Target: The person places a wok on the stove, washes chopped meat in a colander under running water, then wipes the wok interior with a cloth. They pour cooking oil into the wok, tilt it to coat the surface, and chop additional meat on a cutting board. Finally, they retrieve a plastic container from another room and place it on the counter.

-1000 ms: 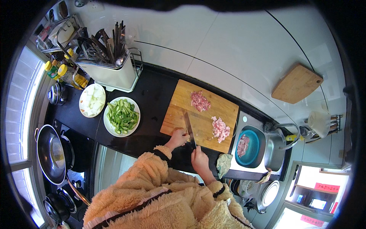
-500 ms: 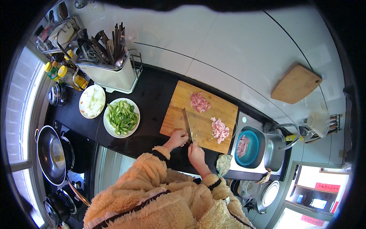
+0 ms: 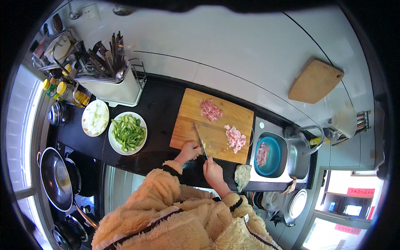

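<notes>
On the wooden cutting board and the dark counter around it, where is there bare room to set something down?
The cutting board is bare along its left part, beside the knife, and between the two meat piles. The dark counter is bare between the board and the plate of green vegetables. The near edge is crowded by the left hand and right hand.

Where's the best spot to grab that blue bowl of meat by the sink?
Grip the blue bowl by its rim on the near right side, coming from above. The rim there is bare, the meat lies toward the left, and the sink crowds the far right.
</notes>
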### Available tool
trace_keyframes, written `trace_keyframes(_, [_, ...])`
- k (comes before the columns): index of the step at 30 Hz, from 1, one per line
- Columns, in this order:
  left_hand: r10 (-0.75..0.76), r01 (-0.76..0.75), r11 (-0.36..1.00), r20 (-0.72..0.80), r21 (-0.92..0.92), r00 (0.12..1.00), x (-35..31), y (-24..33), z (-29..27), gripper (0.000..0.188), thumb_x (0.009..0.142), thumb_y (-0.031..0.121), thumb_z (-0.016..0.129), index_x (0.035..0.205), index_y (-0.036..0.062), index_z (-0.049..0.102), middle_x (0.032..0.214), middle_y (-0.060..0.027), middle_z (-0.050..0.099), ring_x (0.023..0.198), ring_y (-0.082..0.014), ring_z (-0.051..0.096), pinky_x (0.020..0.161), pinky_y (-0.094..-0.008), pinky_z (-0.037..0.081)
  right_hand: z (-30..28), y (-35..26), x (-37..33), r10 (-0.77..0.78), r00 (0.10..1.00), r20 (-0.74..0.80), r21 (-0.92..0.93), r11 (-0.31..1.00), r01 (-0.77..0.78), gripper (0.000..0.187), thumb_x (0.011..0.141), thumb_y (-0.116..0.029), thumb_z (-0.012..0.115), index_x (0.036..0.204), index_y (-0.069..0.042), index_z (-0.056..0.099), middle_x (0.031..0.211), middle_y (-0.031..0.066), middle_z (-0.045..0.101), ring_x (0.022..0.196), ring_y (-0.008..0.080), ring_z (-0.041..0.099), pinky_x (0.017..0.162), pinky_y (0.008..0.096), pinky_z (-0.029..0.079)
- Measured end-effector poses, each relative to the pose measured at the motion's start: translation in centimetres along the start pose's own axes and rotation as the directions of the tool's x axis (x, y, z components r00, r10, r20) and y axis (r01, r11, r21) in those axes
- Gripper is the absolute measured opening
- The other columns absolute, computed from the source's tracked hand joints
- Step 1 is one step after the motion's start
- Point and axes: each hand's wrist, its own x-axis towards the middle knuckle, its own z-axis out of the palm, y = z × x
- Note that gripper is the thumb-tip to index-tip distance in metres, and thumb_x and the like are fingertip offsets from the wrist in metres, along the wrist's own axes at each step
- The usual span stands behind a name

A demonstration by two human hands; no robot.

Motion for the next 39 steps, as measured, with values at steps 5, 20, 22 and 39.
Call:
trace_keyframes(5, [-0.023,0.022,0.999,0.029,0.024,0.999,0.2,0.0,-0.2,0.019,0.089,0.016,0.055,0.08,-0.0001,0.053,0.06,-0.0061,0.055,0.046,-0.012,0.053,0.042,-0.0258,0.044,0.1,0.0,-0.3,0.008,1.0,-0.002,0.009,1.0,-0.008,0.014,0.088,-0.016,0.049,0.089,-0.003,0.043,0.072,0.0187,0.061,0.058,0.0399,0.06,0.053,0.0496,0.049])
trace_keyframes(20, [-0.03,0.031,1.0,0.05,-0.007,0.998,0.6,-0.2,-0.6,0.019,0.089,0.016,0.056,0.079,-0.0008,0.053,0.058,-0.0065,0.056,0.046,-0.0123,0.054,0.042,-0.0251,0.044,0.5,0.2,0.0,0.04,0.999,0.004,0.052,0.998,-0.04,0.014,0.088,-0.015,0.05,0.086,-0.003,0.043,0.066,0.0213,0.06,0.06,0.0413,0.06,0.053,0.0512,0.047])
trace_keyframes(22, [-0.02,0.021,1.0,0.054,-0.013,0.998,0.6,-0.2,-0.5,0.019,0.089,0.015,0.055,0.078,-0.0006,0.053,0.058,-0.0064,0.056,0.046,-0.0123,0.054,0.042,-0.0252,0.044,0.8,0.2,0.2,0.039,0.999,-0.005,0.055,0.998,-0.039,0.014,0.088,-0.015,0.05,0.087,-0.002,0.043,0.066,0.0214,0.06,0.06,0.0413,0.06,0.054,0.0511,0.048])
trace_keyframes(39, [-0.001,0.023,0.966,-0.086,0.258,0.996,-0.7,0.8,0.1,0.018,0.086,0.014,0.057,0.079,-0.0016,0.05,0.061,-0.0098,0.058,0.048,-0.012,0.058,0.043,-0.0276,0.046,0.6,1.4,1.1,0.101,0.992,-0.081,0.109,0.99,-0.092,0.018,0.091,-0.019,0.045,0.088,-0.001,0.045,0.068,0.0256,0.06,0.062,0.044,0.059,0.056,0.0534,0.047])
